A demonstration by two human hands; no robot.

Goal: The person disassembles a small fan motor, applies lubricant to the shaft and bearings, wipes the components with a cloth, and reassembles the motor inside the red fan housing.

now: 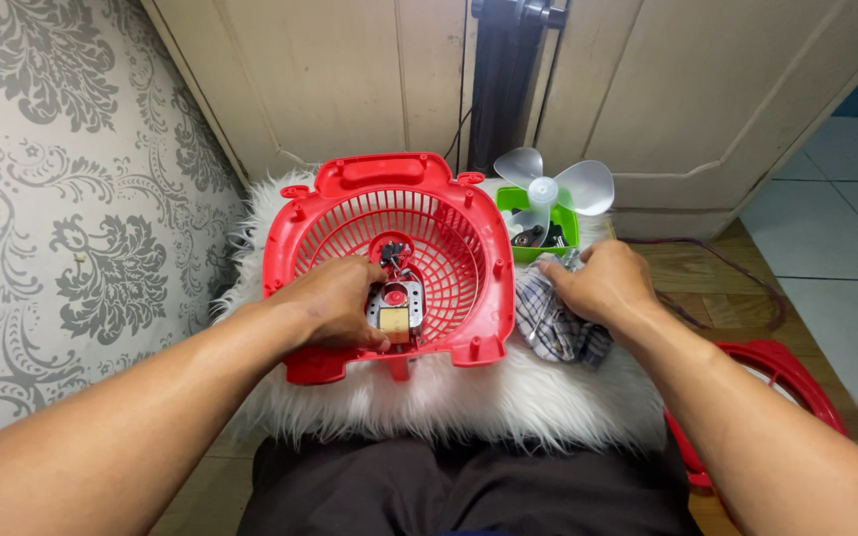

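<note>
Our left hand (335, 303) inside red fan housing (389, 263) on white fur mat (469, 397), fingers closed on motor (396, 313). Right hand (603, 283) grips checked cloth (563, 328). We'd better steady motor, avoid wires.

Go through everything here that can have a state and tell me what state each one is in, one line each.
Red fan housing: opened, lying grille-down on the white fur mat.
Motor: exposed, seated in the housing.
Fan blade: taken off, resting on the green tray.
Checked cloth: crumpled.
Left hand: resting on the motor.
Right hand: pressing on the cloth.
</note>
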